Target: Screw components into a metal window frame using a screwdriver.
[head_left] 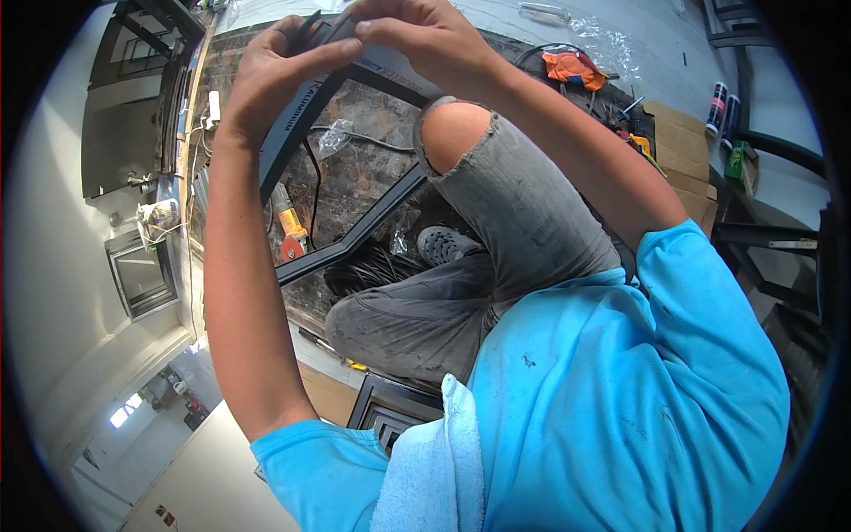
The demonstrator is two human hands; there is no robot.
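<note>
A dark grey aluminum frame, with light protective film along some of its bars, leans across the space by my bent knee. My left hand wraps round its upper corner, thumb stretched toward the right. From the other side my right hand grips the same corner, its thumb close to the left thumb tip. Short dark pieces poke up between the thumbs; whether they belong to the frame I cannot tell. Most fingertips are hidden behind the frame or cut off by the upper edge.
Through the frame, an orange-yellow angle grinder with a red disc lies on the worn dark board. A black cable runs beside it. To the right are an orange bundle, cardboard, sealant tubes and dark frame bars.
</note>
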